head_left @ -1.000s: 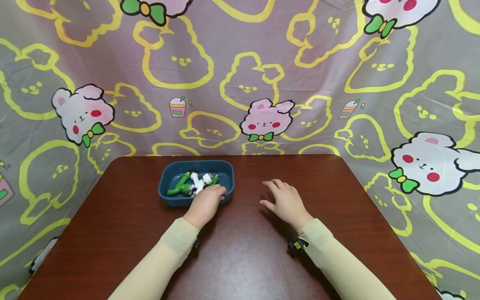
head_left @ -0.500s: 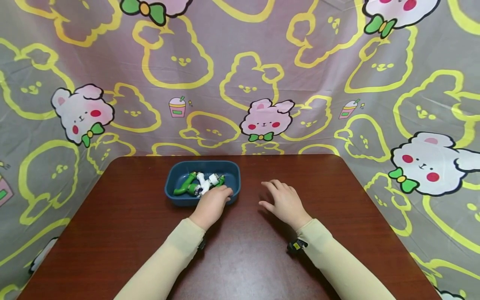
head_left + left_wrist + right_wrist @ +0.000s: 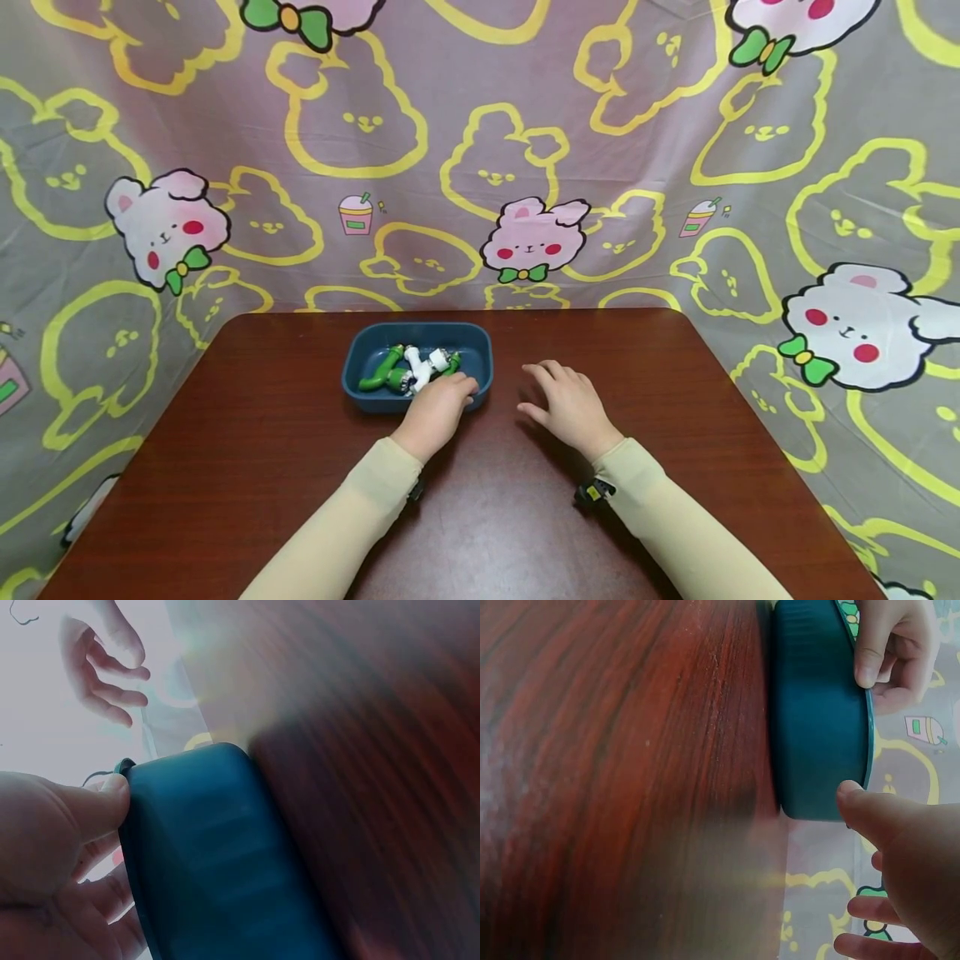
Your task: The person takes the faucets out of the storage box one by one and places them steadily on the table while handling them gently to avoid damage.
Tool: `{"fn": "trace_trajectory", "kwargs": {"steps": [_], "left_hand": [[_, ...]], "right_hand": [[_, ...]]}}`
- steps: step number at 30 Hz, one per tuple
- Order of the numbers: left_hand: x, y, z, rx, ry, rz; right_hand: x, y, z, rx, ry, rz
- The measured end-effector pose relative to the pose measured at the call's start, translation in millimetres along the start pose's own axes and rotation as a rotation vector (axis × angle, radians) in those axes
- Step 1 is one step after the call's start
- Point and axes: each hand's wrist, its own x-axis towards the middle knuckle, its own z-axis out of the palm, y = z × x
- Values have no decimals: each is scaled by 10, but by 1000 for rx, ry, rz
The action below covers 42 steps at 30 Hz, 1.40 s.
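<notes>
L hand (image 3: 435, 413) on blue bin (image 3: 372, 403), R hand (image 3: 572, 407) near, yellow wrist tag (image 3: 595, 492) illegible

One bench (image 3: 210, 450) carries one blue bin (image 3: 378, 407). Two hands are in view, the left hand (image 3: 435, 415) and the right hand (image 3: 573, 407), with two sleeves, the left sleeve (image 3: 345, 517) and the right sleeve (image 3: 675, 508), and two black wrist devices, one per arm. The bin shows at least two green pieces, one (image 3: 386, 371) left and one (image 3: 454, 362) right, plus at least one white piece (image 3: 420, 367); overlap hides the exact total. One patterned curtain (image 3: 465, 75) bears three printed drink cups, two far and one at the left edge.
</notes>
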Motion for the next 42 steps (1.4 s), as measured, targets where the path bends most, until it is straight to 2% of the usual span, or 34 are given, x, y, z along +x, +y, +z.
{"fn": "trace_trajectory", "kwargs": {"steps": [13, 22, 27, 35, 42], "left_hand": [[48, 61, 42, -5, -7, 43], [-17, 64, 44, -37, -38, -19], [-92, 5, 10, -70, 6, -39], [-224, -129, -136, -72, 87, -58], [-349, -255, -288, -26, 139, -55]], "right_hand": [[-15, -40, -14, 17, -20, 5], [-6, -49, -1, 13, -5, -5], [-19, -47, -7, 13, -2, 2], [-52, -64, -28, 31, -13, -2], [-46, -116, -51, 60, -5, -34]]}}
